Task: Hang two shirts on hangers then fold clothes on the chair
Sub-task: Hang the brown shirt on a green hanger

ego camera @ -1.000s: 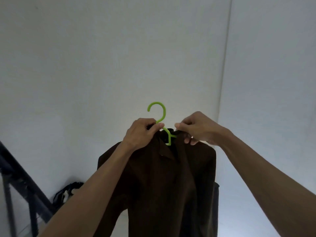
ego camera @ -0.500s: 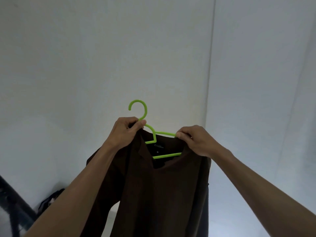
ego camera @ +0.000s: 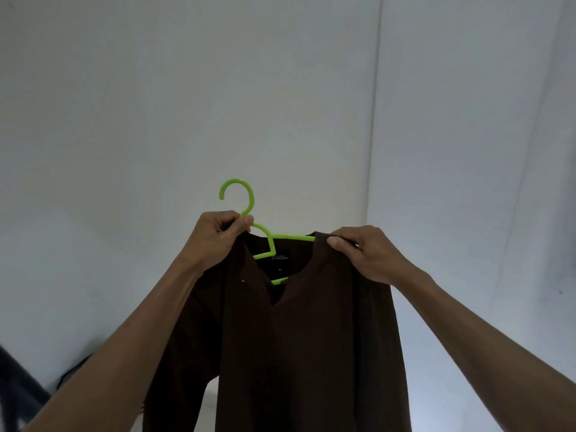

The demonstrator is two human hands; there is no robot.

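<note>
Brown shirt [ego camera: 305, 347] held up at chest-to-head height in front of a pale wall [ego camera: 156, 104], hanging from a green hanger [ego camera: 268, 241]. Left hand [ego camera: 215, 238] grips the hanger neck just below the hook, fingers curled round it, thumb tip against the green plastic; shirt's left shoulder fabric bunched under the same hand. Right hand [ego camera: 367, 254] pinches the shirt's right shoulder at the collar edge, thumb and fingers closed on the cloth where the hanger's right arm runs into the fabric. Hook points up and left, free of any rail. Hanger's upper right arm visible between the two hands; its left side hidden under cloth. Lower bar shows in part through the open neckline, collar label just visible inside. Shirt body hangs straight down, a sleeve drooping lower left. Wall corner [ego camera: 374, 120] runs vertically right of centre. Dark blurred object [ego camera: 15, 388] at lower left edge, can't identify it.
</note>
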